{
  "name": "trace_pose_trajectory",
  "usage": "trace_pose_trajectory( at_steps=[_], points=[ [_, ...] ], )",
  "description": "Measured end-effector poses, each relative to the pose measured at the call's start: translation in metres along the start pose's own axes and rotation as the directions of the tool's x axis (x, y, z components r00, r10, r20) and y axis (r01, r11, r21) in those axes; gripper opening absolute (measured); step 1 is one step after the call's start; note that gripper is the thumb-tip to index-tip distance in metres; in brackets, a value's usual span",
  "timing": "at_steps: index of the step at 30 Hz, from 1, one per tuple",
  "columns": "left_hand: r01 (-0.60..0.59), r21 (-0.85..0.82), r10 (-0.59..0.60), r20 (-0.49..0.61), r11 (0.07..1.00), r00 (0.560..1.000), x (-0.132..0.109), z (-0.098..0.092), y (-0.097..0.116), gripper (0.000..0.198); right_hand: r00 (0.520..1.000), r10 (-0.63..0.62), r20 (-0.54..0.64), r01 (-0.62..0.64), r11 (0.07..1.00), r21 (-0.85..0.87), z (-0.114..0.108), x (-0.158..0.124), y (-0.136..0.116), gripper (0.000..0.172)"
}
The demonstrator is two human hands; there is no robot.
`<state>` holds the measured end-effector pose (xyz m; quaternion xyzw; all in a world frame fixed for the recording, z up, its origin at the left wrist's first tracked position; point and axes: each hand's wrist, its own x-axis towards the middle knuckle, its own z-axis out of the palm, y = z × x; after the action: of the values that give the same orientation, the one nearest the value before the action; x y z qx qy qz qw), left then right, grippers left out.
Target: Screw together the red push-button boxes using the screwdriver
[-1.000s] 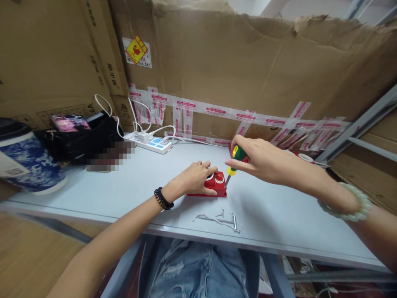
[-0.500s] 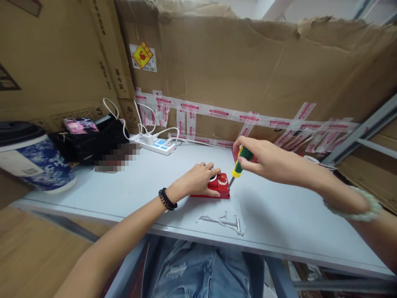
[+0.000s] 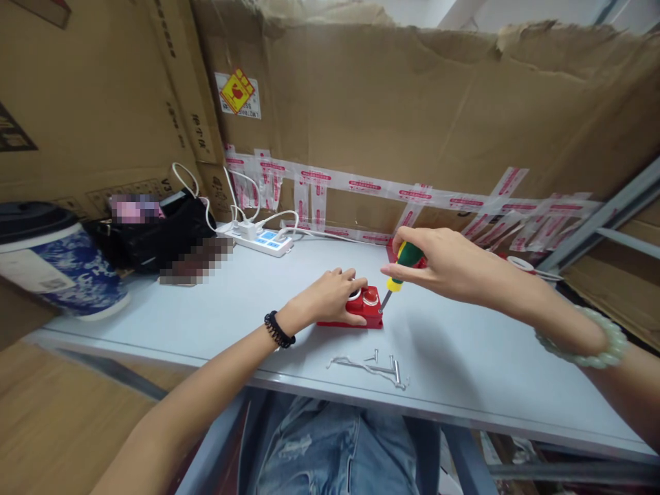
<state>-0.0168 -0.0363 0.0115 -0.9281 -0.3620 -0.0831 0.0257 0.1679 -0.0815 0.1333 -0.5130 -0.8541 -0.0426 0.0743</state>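
Note:
A small red box point(image 3: 373, 318) with a red round button and a white-ringed part on top lies on the table. My left hand point(image 3: 333, 299) is closed over its left side, thumb along the near face, covering much of it. My right hand point(image 3: 441, 260) grips the green and yellow handle of a screwdriver point(image 3: 394, 284), with the thumb stretched out across it. The tilted shaft's tip touches the box's right end, at what looks like a screw head. Several silver screws point(image 3: 397, 371) and a thin white strand lie nearer the table's front edge.
Behind my right hand, a red object point(image 3: 392, 249) is partly hidden. A white power strip point(image 3: 265, 240) with plugged cables stands at the back left, near a black bag point(image 3: 149, 240). A large lidded cup point(image 3: 62, 268) is far left. Cardboard point(image 3: 386, 103) walls the back.
The thumb of my right hand has extended past the screwdriver handle, and the fingers have shifted around it. The screwdriver tip, the red box and my left hand remain in place.

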Motion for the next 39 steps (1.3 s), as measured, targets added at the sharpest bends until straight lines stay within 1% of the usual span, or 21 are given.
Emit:
trace_pose_trajectory(
  at_steps=[2,5,7,9,11,13,15,18,20,22,24,26,27,30,32,34,36,37,39],
  points=[
    [0.005,-0.003,-0.005,0.0,1.0,1.0,-0.0001,0.0004,0.0001,0.059,1.0,0.016,-0.022,-0.017,1.0,-0.002,0.0007,0.0009,0.0007,0.023],
    [0.014,-0.009,-0.014,0.015,1.0,1.0,-0.0001,0.0001,0.0002,0.06,0.997,-0.073,-0.003,0.073,0.993,0.09,0.0014,0.0004,0.0037,0.016],
    [0.013,-0.006,-0.013,0.021,1.0,1.0,-0.0002,-0.0002,0.0002,0.062,0.994,-0.11,0.019,0.107,0.987,0.116,0.0019,-0.0007,0.0053,0.022],
    [0.01,-0.005,-0.01,0.019,1.0,1.0,-0.0003,0.0,0.0,0.062,0.997,-0.076,0.019,0.074,0.994,0.081,0.0031,-0.0013,0.0058,0.025],
    [0.01,-0.007,-0.01,0.011,1.0,1.0,-0.0002,0.0007,-0.0002,0.062,1.0,-0.009,-0.021,0.01,1.0,0.022,0.0048,-0.0013,0.0057,0.029],
    [0.01,-0.011,-0.01,0.006,1.0,1.0,-0.0001,0.0013,-0.0002,0.061,0.999,0.014,-0.052,-0.013,1.0,0.025,0.0055,-0.0012,0.0057,0.026],
    [0.012,-0.011,-0.012,0.009,1.0,1.0,0.0002,0.0012,0.0002,0.06,0.998,-0.029,-0.057,0.035,0.994,0.108,0.0046,-0.0018,0.0064,0.019],
    [0.016,-0.01,-0.016,0.019,1.0,1.0,0.0004,0.0001,0.001,0.06,0.99,-0.134,-0.055,0.143,0.962,0.233,0.0029,-0.0033,0.0078,0.025],
    [0.014,-0.009,-0.014,0.019,1.0,1.0,0.0005,-0.0005,0.0014,0.059,0.986,-0.159,-0.059,0.168,0.956,0.24,0.0039,-0.0036,0.0078,0.024],
    [0.012,-0.004,-0.012,0.017,1.0,1.0,0.0006,-0.0003,0.0012,0.06,0.989,-0.131,-0.066,0.142,0.968,0.207,0.0066,-0.0028,0.007,0.019],
    [0.009,-0.001,-0.009,0.01,1.0,1.0,0.0009,0.0008,0.0005,0.06,0.993,-0.078,-0.093,0.094,0.979,0.184,0.0091,-0.0015,0.0059,0.018],
    [0.004,-0.002,-0.004,-0.002,1.0,1.0,0.0013,0.0022,-0.0005,0.06,0.992,-0.058,-0.108,0.08,0.974,0.212,0.0098,-0.0007,0.0051,0.014],
    [0.002,-0.002,-0.002,-0.007,1.0,1.0,0.0014,0.0028,-0.001,0.06,0.992,-0.071,-0.104,0.095,0.965,0.245,0.0094,-0.0006,0.005,0.014],
    [0.0,0.002,0.0,-0.002,1.0,1.0,0.0015,0.0029,-0.0018,0.06,0.989,-0.135,-0.058,0.147,0.938,0.314,0.0068,-0.0013,0.0051,0.027],
    [0.004,0.003,-0.004,0.005,1.0,1.0,0.0012,0.0021,-0.0016,0.061,0.994,-0.104,-0.032,0.108,0.96,0.258,0.0059,-0.0018,0.0055,0.031],
    [0.009,0.002,-0.009,0.007,1.0,1.0,0.0009,0.0013,-0.0012,0.061,1.0,-0.014,-0.027,0.018,0.99,0.137,0.0057,-0.0022,0.0058,0.035],
    [0.011,0.0,-0.011,0.004,1.0,1.0,0.0006,0.0008,-0.0006,0.06,0.998,0.052,-0.028,-0.051,0.998,0.045,0.0049,-0.0029,0.0056,0.038],
    [0.011,-0.001,-0.011,0.006,1.0,1.0,0.0005,0.0006,-0.0003,0.06,0.998,0.054,-0.022,-0.054,0.998,0.03,0.0038,-0.0036,0.0053,0.036],
    [0.012,-0.004,-0.012,0.012,1.0,1.0,0.0004,0.0004,0.0003,0.06,1.0,0.001,0.007,-0.001,0.998,0.068,0.0004,-0.0053,0.004,0.029]
  ],
)
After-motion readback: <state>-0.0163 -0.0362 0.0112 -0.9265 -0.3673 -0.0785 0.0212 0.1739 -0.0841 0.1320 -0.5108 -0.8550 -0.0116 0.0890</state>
